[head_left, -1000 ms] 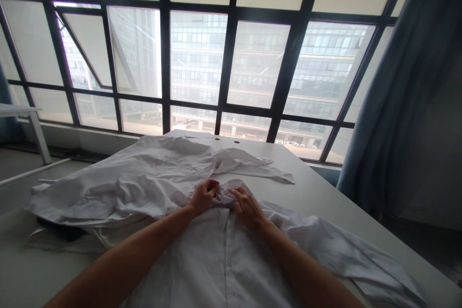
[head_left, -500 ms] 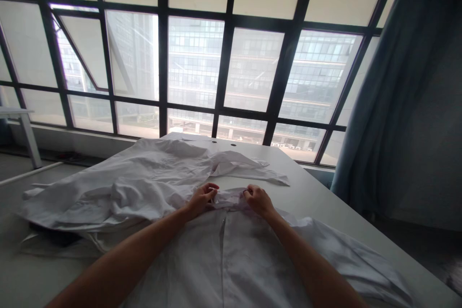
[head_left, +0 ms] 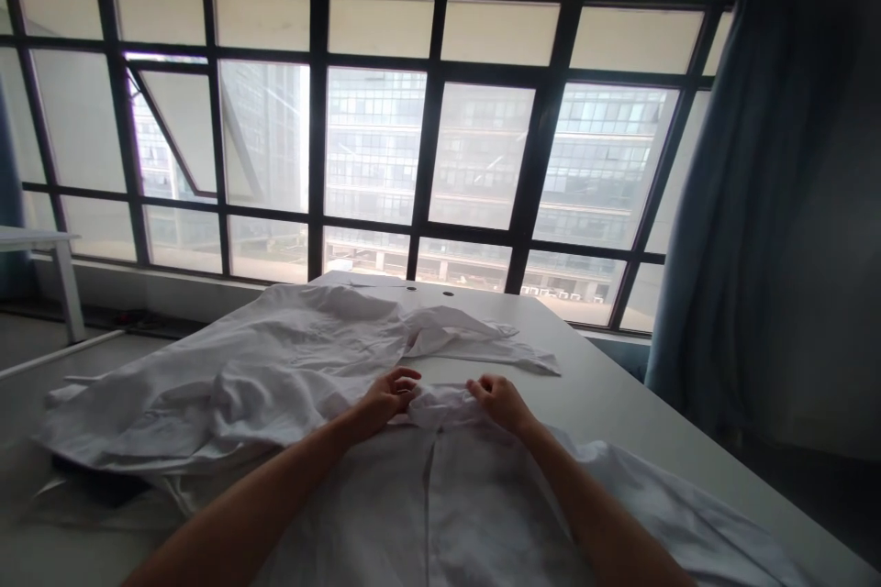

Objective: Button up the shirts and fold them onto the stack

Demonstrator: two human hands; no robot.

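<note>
A white button-front shirt (head_left: 482, 514) lies crumpled across the table, with its placket running toward me and one sleeve (head_left: 482, 344) folded out to the far right. My left hand (head_left: 389, 402) grips the left end of the gathered collar (head_left: 440, 406). My right hand (head_left: 501, 404) pinches the collar's other end, a hand's width away. Both forearms rest above the shirt's front. The collar's underside is hidden by the fabric folds.
The white table (head_left: 606, 399) extends to the right, its edge running toward the lower right. Something dark (head_left: 96, 486) sits beneath the shirt at left. A small white table (head_left: 41, 243) stands far left. Blue-grey curtains (head_left: 716, 229) hang beside a dark-framed window (head_left: 372, 138).
My hands have spread farther apart along the collar, with the right hand moving rightward, and the collar now lies flatter. The view has also shifted slightly.
</note>
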